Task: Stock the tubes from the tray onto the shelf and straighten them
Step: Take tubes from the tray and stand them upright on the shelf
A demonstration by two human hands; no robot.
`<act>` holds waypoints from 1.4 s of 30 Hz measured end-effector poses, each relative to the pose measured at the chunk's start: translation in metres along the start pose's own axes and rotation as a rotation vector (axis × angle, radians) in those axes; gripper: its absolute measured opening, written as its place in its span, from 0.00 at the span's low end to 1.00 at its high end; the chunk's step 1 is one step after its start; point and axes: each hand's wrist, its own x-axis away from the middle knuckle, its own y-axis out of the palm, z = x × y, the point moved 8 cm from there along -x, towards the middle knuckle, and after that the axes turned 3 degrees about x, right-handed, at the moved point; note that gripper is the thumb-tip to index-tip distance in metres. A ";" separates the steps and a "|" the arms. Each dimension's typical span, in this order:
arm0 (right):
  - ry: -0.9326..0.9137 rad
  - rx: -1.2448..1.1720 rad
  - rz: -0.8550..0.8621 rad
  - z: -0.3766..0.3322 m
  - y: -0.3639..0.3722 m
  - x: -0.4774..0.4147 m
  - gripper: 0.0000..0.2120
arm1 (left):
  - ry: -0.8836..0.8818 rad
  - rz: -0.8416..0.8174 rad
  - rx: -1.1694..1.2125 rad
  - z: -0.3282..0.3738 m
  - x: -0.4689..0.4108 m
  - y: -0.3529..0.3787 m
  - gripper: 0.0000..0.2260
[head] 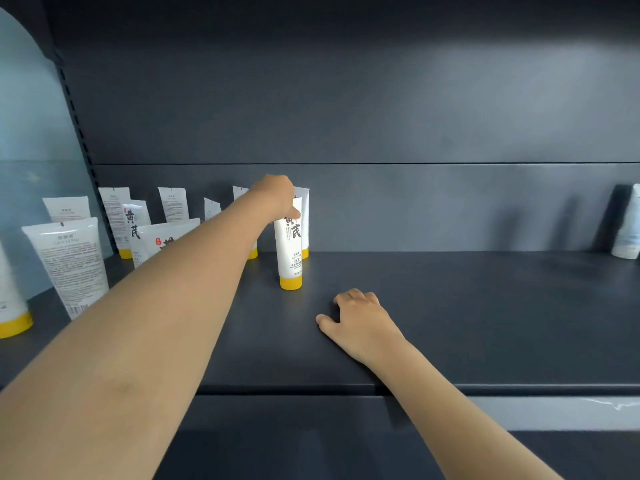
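A white tube with a yellow cap (290, 252) stands cap-down on the dark shelf (450, 306). My left hand (277, 195) reaches over and grips its upper end. Close behind it stands a second tube (304, 220). Several more white tubes (72, 265) stand to the left, some showing their back labels, one leaning (156, 240) behind my forearm. My right hand (360, 318) rests flat on the shelf, in front and to the right of the held tube, fingers loosely curled and holding nothing. No tray is in view.
The shelf's back wall (381, 206) rises right behind the tubes. Another pale tube (628, 230) leans at the far right of the shelf. The shelf's front edge (519, 389) runs below my right wrist. A pale panel (31, 133) stands at the left.
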 end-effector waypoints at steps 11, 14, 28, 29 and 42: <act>0.002 0.000 -0.004 0.001 0.003 0.000 0.25 | -0.038 -0.068 0.315 -0.013 0.003 0.011 0.14; 0.005 -0.006 0.000 0.002 0.003 -0.001 0.25 | -0.018 -0.071 0.287 -0.010 0.003 0.010 0.09; -0.043 0.062 -0.071 0.004 -0.013 -0.006 0.22 | 0.018 0.150 0.018 0.003 0.035 -0.039 0.20; -0.050 0.075 -0.115 0.004 -0.015 -0.006 0.21 | 0.026 0.169 -0.007 0.006 0.039 -0.045 0.19; 0.035 0.330 -0.016 0.047 -0.155 0.034 0.19 | 0.133 0.353 -0.286 0.083 0.151 -0.118 0.11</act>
